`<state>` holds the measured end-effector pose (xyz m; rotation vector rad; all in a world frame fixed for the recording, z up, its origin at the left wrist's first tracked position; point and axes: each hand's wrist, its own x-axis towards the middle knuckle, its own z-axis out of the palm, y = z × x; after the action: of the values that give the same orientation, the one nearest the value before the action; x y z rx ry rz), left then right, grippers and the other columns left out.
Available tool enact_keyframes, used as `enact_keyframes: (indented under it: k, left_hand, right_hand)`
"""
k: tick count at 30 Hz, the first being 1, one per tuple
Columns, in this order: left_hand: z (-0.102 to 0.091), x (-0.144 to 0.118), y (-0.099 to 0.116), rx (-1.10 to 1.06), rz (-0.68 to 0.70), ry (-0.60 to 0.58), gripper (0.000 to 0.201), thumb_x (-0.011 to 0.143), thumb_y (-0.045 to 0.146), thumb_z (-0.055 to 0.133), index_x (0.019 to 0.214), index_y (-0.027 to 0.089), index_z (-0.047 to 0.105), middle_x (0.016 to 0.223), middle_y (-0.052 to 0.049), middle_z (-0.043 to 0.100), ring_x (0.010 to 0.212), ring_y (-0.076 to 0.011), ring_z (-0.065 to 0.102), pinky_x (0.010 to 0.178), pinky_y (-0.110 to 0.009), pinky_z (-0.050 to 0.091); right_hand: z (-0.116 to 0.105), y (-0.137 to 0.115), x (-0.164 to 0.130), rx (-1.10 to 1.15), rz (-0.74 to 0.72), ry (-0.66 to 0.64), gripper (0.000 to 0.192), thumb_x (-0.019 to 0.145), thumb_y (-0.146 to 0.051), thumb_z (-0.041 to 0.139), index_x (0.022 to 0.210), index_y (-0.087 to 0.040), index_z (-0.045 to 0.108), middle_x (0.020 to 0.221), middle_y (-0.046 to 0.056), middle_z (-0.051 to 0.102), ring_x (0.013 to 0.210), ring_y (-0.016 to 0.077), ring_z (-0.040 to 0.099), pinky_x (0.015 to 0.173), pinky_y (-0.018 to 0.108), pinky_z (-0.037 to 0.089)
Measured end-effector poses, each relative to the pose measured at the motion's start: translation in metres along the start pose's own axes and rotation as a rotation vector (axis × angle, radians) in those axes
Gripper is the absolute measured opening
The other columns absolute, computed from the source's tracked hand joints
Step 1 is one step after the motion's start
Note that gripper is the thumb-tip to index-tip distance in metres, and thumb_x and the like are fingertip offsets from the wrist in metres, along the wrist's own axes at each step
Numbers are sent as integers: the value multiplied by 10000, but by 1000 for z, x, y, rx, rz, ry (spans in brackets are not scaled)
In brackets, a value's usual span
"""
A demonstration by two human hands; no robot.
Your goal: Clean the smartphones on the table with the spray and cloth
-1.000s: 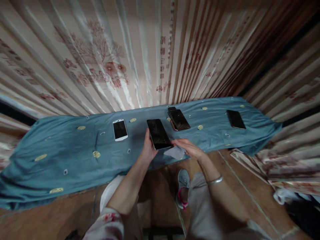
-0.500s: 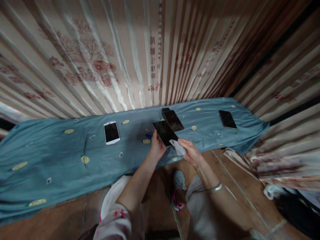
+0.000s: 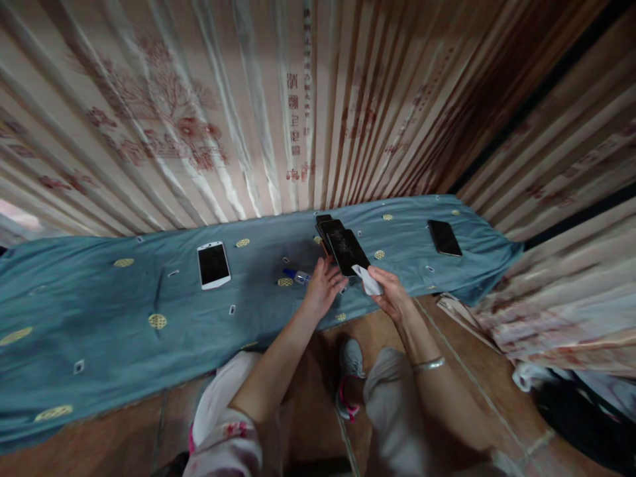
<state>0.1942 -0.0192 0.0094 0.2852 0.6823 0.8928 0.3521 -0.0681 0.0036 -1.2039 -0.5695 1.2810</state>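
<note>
My right hand (image 3: 391,291) pinches a pale grey cloth (image 3: 370,282) against the near corner of a dark smartphone (image 3: 346,246). That phone is tilted, its black screen facing up, and overlaps other dark phones (image 3: 322,219) behind it. Close by its left edge, my left hand (image 3: 324,286) has its fingers spread and holds nothing; whether a fingertip touches the phone I cannot tell. Just left of my left hand lies a small clear bottle with a blue cap (image 3: 297,275), partly hidden by the fingers.
A white smartphone (image 3: 214,265) lies to the left on the blue-green patterned cloth cover (image 3: 119,311). Another dark phone (image 3: 444,238) lies to the right. Pleated printed curtains (image 3: 199,99) hang behind. Below are the tiled floor (image 3: 447,371) and a grey shoe (image 3: 351,358).
My left hand has let go of the phone and opened. The phone has shifted up and right, over the other phones, with my right hand and cloth. The bottle shows more fully.
</note>
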Motion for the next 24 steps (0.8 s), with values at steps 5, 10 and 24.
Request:
enact_keyframes:
  k: [5,10,24]
  left_hand:
    - [1,-6,-9,14,6,32,248,893,320,548,1106,214,620,821,-32,608,740,-155,643,858,-330,490]
    - [-1,-7,-13,1,30,23,194,874,268,577,1053,217,630,787,-24,597,775,-167,655,888,-355,480]
    - [-1,-10,-19,-9,1,-2,163,873,204,563,1036,190,565,928,-90,667,1030,-232,665,1004,-415,425]
  right_hand:
    - [2,4,8,-7,26,31,222,641,-328,832,719,-180,686,639,12,712,505,125,614,437,212,461]
    - [3,7,14,50,55,27,198,626,-290,841,722,-178,710,664,10,724,500,108,605,446,196,479]
    - [-5,21,42,-74,19,118,217,671,-398,773,740,-215,678,665,-6,698,635,139,646,543,225,510]
